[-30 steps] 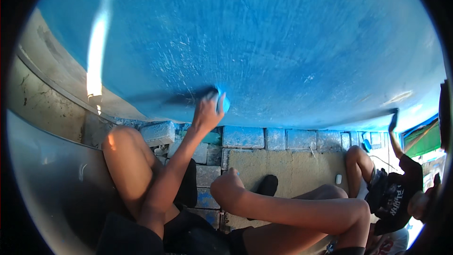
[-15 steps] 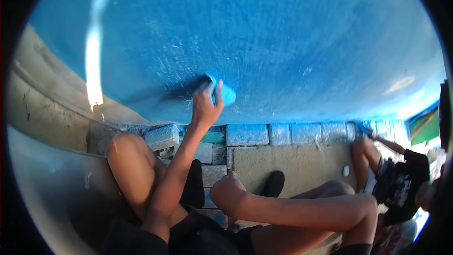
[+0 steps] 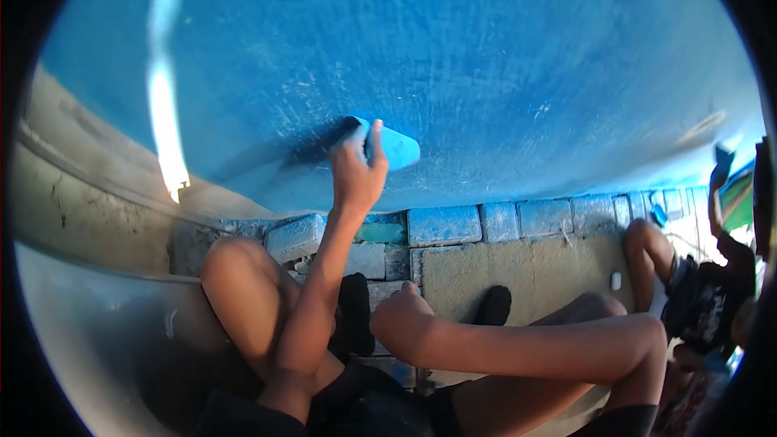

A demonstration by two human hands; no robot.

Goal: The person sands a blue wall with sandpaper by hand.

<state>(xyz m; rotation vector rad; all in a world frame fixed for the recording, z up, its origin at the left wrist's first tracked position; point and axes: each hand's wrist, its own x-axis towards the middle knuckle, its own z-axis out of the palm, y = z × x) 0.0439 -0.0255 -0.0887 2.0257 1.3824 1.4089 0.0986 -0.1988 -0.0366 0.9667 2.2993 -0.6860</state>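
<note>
My left hand [image 3: 356, 171] pinches a flat blue pad [image 3: 398, 149] between thumb and fingers. The pad lies against the lower part of a curved blue wall [image 3: 486, 57], where pale scuffs and scratches mark the paint. The exact kind of pad does not show. My right hand [image 3: 405, 322] is closed in a loose fist in front of my bent knees, away from the wall. Nothing sticks out of it, and its palm is turned out of sight. The right forearm crosses over my right thigh.
Grey, blue-stained blocks [image 3: 443, 225] run along the wall's foot, beside a tan slab [image 3: 550, 263] with a small white object [image 3: 616, 281]. A grey curved panel [image 3: 105, 307] stands at my left. At far right a person in black [image 3: 716, 299] holds a dark flat piece [image 3: 723, 163] near the wall.
The view has shifted slightly. My left hand keeps the pad at the wall, with more of its blue face showing. The other person's arm has risen from the wall's foot.
</note>
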